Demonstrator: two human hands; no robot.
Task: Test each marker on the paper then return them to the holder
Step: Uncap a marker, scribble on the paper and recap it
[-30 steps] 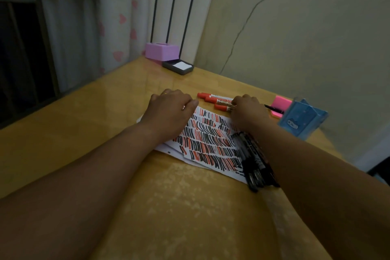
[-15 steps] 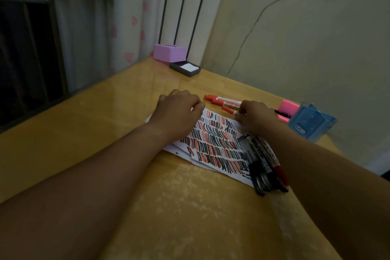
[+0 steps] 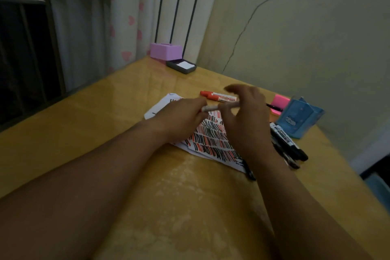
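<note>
White paper [image 3: 213,141] covered in red and black strokes lies on the yellow table. A red marker [image 3: 213,108] is lifted above it, held level between both hands: my left hand [image 3: 181,120] grips its cap end and my right hand [image 3: 244,116] holds its barrel. Another red marker [image 3: 218,96] lies on the table just beyond. Several black markers [image 3: 287,143] lie in a bunch to the right of the paper. The blue holder [image 3: 299,118] stands at the right edge.
A pink sticky-note pad [image 3: 279,102] with a thin black pen across it sits behind the holder. A purple box [image 3: 165,50] and a dark tray of white notes [image 3: 181,66] stand at the table's far corner by the curtain. The wall is close on the right.
My right hand picked a red marker off the table and raised it over the paper. My left hand left the paper and took hold of the marker's cap end.
</note>
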